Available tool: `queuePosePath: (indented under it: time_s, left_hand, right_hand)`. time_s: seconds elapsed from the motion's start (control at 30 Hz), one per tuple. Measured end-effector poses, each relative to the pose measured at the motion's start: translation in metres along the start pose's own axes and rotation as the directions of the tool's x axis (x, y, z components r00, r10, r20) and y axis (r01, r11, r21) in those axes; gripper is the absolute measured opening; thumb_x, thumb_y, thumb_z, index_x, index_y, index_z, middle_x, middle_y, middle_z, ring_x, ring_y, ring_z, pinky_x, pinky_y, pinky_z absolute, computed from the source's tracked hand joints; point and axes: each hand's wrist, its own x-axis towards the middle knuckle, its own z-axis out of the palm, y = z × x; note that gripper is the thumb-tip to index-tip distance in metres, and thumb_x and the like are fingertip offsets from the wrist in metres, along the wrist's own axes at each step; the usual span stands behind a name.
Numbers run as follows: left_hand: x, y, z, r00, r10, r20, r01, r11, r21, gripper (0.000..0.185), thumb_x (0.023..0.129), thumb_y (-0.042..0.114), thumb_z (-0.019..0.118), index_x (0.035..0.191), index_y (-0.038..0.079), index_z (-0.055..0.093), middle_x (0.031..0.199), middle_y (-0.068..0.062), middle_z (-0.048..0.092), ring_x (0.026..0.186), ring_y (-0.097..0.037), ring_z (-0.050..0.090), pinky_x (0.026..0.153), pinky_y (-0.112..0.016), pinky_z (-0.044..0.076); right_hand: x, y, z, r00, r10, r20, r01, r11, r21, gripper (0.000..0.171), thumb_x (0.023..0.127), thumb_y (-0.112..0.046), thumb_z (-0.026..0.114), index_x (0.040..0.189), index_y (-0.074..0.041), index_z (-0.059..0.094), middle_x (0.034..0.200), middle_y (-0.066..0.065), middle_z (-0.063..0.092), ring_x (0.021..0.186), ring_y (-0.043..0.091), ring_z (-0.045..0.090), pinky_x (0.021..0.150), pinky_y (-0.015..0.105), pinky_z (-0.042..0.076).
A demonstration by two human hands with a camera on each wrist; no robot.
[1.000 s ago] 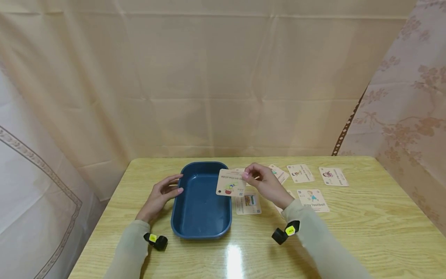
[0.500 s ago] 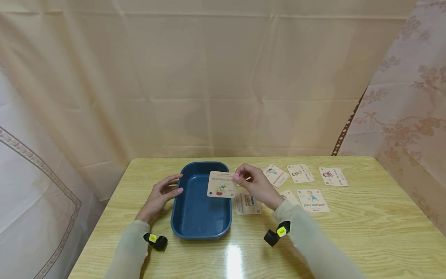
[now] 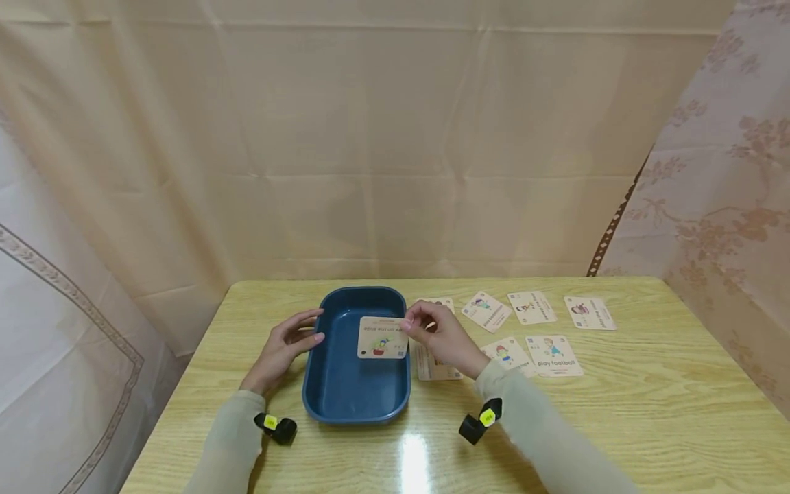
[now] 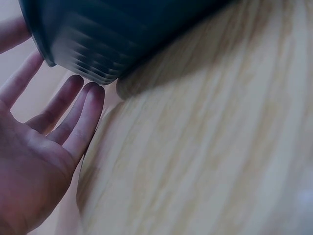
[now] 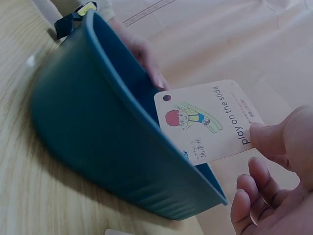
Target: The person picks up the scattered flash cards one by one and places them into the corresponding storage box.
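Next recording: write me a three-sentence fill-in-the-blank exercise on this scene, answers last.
The right hand pinches a card reading "play on the ____".
The loose cards lie on the person's ____ side of the tray.
In their nearer row, the rightmost card reads "play ____".
Missing words: slide; right; football.

I see long, pale grey-green sleeves [image 3: 225,446] and two bare hands [image 3: 286,347]; around the left and right cuffs [image 3: 252,398] sit black straps [image 3: 496,405] with stubby black camera units [image 3: 286,431] and yellow labels [image 3: 270,422].
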Motion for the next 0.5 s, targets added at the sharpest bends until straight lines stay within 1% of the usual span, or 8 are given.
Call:
queuePosePath:
  time_s: [0.23, 0.4, 0.5]
  left_hand:
    - [-0.0005, -0.0004, -0.0003, 1.0, 0.003, -0.002, -0.003, 1.0, 0.001, 0.054, 0.097, 0.021, 0.07, 0.147, 0.009, 0.052, 0.148, -0.017, 0.049, 0.129, -0.038, 0.05, 0.106, -0.046, 0.044]
    - [-0.0003, -0.0004, -0.0009, 1.0, 0.01, 0.001, -0.01, 1.0, 0.003, 0.054, 0.097, 0.021, 0.07, 0.147, 0.009, 0.052, 0.148, -0.017, 0.049, 0.129, -0.038, 0.05, 0.105, -0.045, 0.044]
    - [0.0, -0.0007, -0.0012, 1.0, 0.015, 0.005, -0.015, 1.0, 0.007, 0.054, 0.098, 0.021, 0.07, 0.147, 0.009, 0.052, 0.147, -0.018, 0.049, 0.129, -0.037, 0.051, 0.104, -0.042, 0.045]
  right_hand:
    - [-0.0027, 0.007, 0.0047, 0.999, -0.024, 0.048, 0.026, 0.999, -0.044, 0.006, 0.097, -0.012, 0.069, 0.097, -0.006, 0.068, 0.084, 0.003, 0.057, 0.078, 0.02, 0.054, 0.07, 0.029, 0.046]
    - [-0.0046, 0.0079, 0.0083, 0.997, -0.003, 0.073, 0.008, 0.998, -0.061, 0.007, 0.098, -0.014, 0.069, 0.097, -0.008, 0.069, 0.087, 0.002, 0.056, 0.081, 0.019, 0.054, 0.071, 0.03, 0.047]
    - [-0.0054, 0.0085, 0.0102, 0.997, 0.012, 0.076, -0.006, 0.997, -0.073, 0.005, 0.097, -0.013, 0.07, 0.098, -0.008, 0.069, 0.087, 0.002, 0.055, 0.081, 0.019, 0.054, 0.071, 0.029, 0.047]
